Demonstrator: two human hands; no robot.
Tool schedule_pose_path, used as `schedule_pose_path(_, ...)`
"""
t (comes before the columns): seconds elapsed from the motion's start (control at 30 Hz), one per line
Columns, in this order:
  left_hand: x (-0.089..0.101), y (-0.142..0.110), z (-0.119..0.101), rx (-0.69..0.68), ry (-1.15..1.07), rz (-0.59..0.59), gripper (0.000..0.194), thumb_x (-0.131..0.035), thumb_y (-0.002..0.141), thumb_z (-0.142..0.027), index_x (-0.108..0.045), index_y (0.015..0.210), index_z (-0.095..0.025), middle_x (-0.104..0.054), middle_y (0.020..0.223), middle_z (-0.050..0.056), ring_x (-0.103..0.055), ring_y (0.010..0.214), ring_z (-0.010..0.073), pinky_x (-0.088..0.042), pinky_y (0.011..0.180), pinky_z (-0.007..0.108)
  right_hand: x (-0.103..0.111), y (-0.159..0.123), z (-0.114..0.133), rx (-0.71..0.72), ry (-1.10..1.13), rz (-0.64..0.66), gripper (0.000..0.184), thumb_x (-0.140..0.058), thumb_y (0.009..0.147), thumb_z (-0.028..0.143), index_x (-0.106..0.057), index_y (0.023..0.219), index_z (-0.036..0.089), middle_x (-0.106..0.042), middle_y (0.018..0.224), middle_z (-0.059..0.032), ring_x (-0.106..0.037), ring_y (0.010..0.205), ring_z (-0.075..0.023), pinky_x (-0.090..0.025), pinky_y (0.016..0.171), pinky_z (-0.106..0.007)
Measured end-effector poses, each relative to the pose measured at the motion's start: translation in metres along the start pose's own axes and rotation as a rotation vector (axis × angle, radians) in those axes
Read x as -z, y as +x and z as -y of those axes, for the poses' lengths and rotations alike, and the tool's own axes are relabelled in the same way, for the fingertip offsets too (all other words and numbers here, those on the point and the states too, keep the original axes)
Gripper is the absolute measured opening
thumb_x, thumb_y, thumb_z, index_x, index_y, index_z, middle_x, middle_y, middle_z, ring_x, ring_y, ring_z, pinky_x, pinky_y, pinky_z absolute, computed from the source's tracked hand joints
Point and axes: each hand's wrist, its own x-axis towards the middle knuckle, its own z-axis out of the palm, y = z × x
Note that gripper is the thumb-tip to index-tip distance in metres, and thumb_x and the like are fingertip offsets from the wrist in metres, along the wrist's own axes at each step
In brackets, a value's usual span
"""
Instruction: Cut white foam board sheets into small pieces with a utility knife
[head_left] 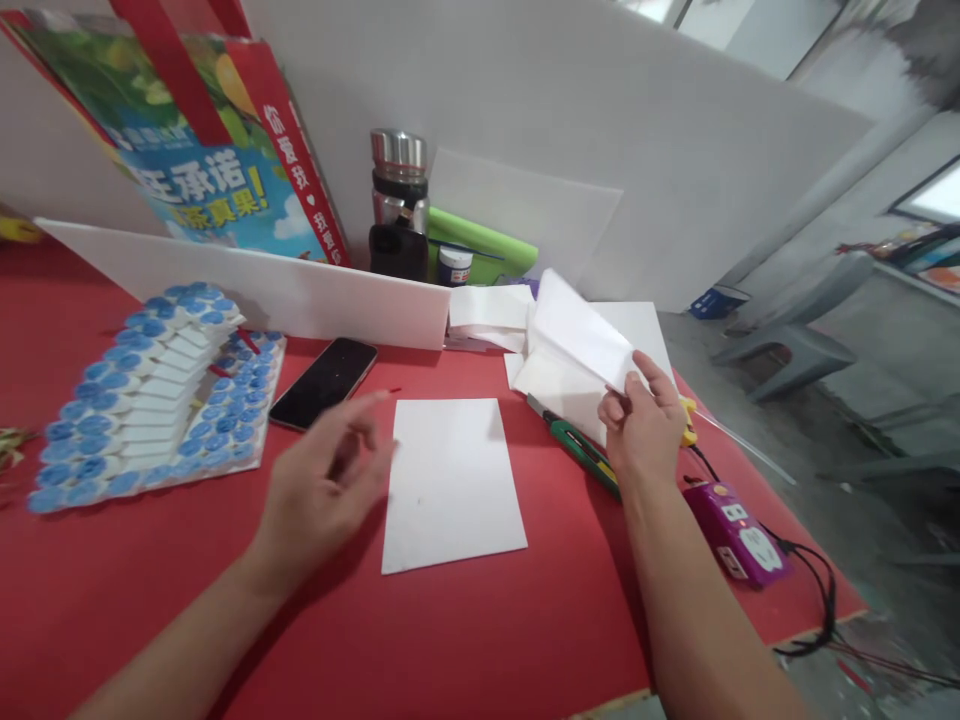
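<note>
On the red tabletop, in front of me, lies a flat white board (pixel 454 485). My left hand (pixel 326 485) hovers at that board's left edge, fingers loosely curled and apart, with nothing in them. Pinched between thumb and fingers of my right hand (pixel 649 425) is a white sheet (pixel 577 330), tilted up above a pile of white pieces (pixel 555 385). A green utility knife (pixel 574 445) lies just left of my right wrist, partly covered by it. Beyond my left hand rests a black phone (pixel 324 382).
A blue-and-white model with a row of steps (pixel 161 395) stands at the left. A long white panel (pixel 300 290) rises behind it. Farther back are a steel bottle (pixel 400 180) and a printed bag (pixel 217 150). A purple power strip (pixel 735 535) with cables sits near the right edge.
</note>
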Motion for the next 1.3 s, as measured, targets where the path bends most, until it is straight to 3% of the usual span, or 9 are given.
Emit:
schedule_pose_path(0.07, -0.007, -0.008, -0.006, -0.283, 0.093, 0.255, 0.056, -0.076, 0.089, -0.038, -0.062, 0.143, -0.033, -0.072, 0.128, 0.007, -0.07, 0.104, 0.0262, -0.057, 0.091, 0.037, -0.001, -0.001, -0.001, 0.031, -0.044, -0.011, 0.03, -0.08, 0.077, 0.035, -0.068, 0.101, 0.022, -0.044, 0.057, 0.0112, -0.032, 0.041, -0.005, -0.024, 0.037, -0.018)
schedule_pose_path(0.13, -0.016, -0.014, -0.012, -0.511, 0.182, 0.561, 0.068, -0.076, 0.088, -0.052, -0.055, 0.15, -0.031, -0.059, 0.152, 0.009, -0.052, 0.14, 0.0361, -0.039, 0.119, 0.055, -0.003, -0.003, -0.003, 0.033, -0.07, -0.011, 0.029, -0.08, 0.078, 0.039, -0.068, 0.098, 0.021, -0.04, 0.054, 0.012, -0.029, 0.039, -0.0055, -0.022, 0.036, -0.019)
schedule_pose_path(0.3, -0.03, -0.02, -0.014, -0.552, 0.346, 0.923, 0.08, -0.067, 0.091, -0.063, -0.045, 0.157, -0.022, -0.045, 0.163, 0.015, -0.035, 0.154, 0.0372, -0.017, 0.127, 0.065, -0.009, -0.018, -0.012, -0.136, -0.223, 0.212, 0.039, -0.074, 0.084, 0.045, -0.067, 0.113, 0.021, -0.037, 0.049, 0.0138, -0.03, 0.038, -0.0074, -0.025, 0.039, -0.021)
schedule_pose_path(0.57, -0.029, -0.027, -0.007, -0.541, 0.379, 0.858, 0.048, -0.056, 0.103, -0.028, -0.053, 0.15, -0.022, -0.047, 0.163, 0.014, -0.042, 0.152, 0.0331, -0.048, 0.112, 0.049, -0.016, -0.042, -0.013, 0.233, -1.024, 0.493, 0.038, -0.05, 0.1, 0.048, -0.077, 0.106, 0.022, -0.072, 0.071, -0.0025, -0.065, 0.066, -0.0214, -0.049, 0.07, -0.034)
schedule_pose_path(0.8, -0.03, -0.027, -0.009, -0.572, 0.427, 0.85, 0.044, -0.056, 0.102, -0.028, -0.058, 0.145, -0.018, -0.048, 0.161, 0.016, -0.047, 0.148, 0.0347, -0.052, 0.109, 0.049, 0.004, -0.014, -0.014, 0.488, -1.187, 0.346, 0.033, -0.051, 0.094, 0.037, -0.074, 0.111, 0.021, -0.078, 0.103, -0.0106, -0.069, 0.095, -0.0295, -0.053, 0.09, -0.043)
schedule_pose_path(0.9, -0.026, -0.026, -0.012, -0.575, 0.434, 0.863, 0.045, -0.056, 0.102, -0.028, -0.058, 0.145, -0.016, -0.053, 0.157, 0.016, -0.05, 0.145, 0.0345, -0.052, 0.109, 0.049, 0.022, 0.006, -0.014, 0.603, -1.328, 0.302, 0.053, -0.056, 0.091, 0.039, -0.061, 0.138, 0.014, -0.07, 0.131, -0.0176, -0.058, 0.126, -0.0358, -0.046, 0.108, -0.052)
schedule_pose_path(1.0, -0.022, -0.027, -0.015, -0.585, 0.439, 0.861, 0.048, -0.056, 0.101, -0.026, -0.056, 0.148, -0.015, -0.057, 0.154, 0.016, -0.054, 0.143, 0.0349, -0.055, 0.105, 0.048, 0.034, 0.02, -0.014, 0.488, -1.503, 0.262, 0.066, -0.057, 0.091, 0.04, -0.049, 0.15, 0.012, -0.062, 0.143, -0.0214, -0.045, 0.143, -0.0399, -0.032, 0.117, -0.063)
schedule_pose_path(1.17, -0.021, -0.029, -0.017, -0.617, 0.477, 0.831, 0.048, -0.058, 0.099, -0.027, -0.058, 0.146, -0.015, -0.062, 0.149, 0.016, -0.058, 0.138, 0.0369, -0.058, 0.101, 0.05, 0.033, 0.022, -0.016, 0.303, -1.647, 0.334, 0.065, -0.057, 0.094, 0.041, -0.046, 0.153, 0.015, -0.061, 0.146, -0.0201, -0.033, 0.152, -0.0392, -0.009, 0.12, -0.075)
schedule_pose_path(1.3, -0.022, -0.025, -0.018, -0.623, 0.472, 0.831, 0.043, -0.058, 0.101, -0.029, -0.061, 0.141, -0.013, -0.067, 0.143, 0.017, -0.062, 0.133, 0.0372, -0.06, 0.097, 0.052, 0.026, 0.017, -0.018, 0.387, -1.622, 0.35, 0.062, -0.064, 0.09, 0.044, -0.056, 0.144, 0.015, -0.059, 0.145, -0.0226, -0.04, 0.146, -0.0386, -0.011, 0.12, -0.073)
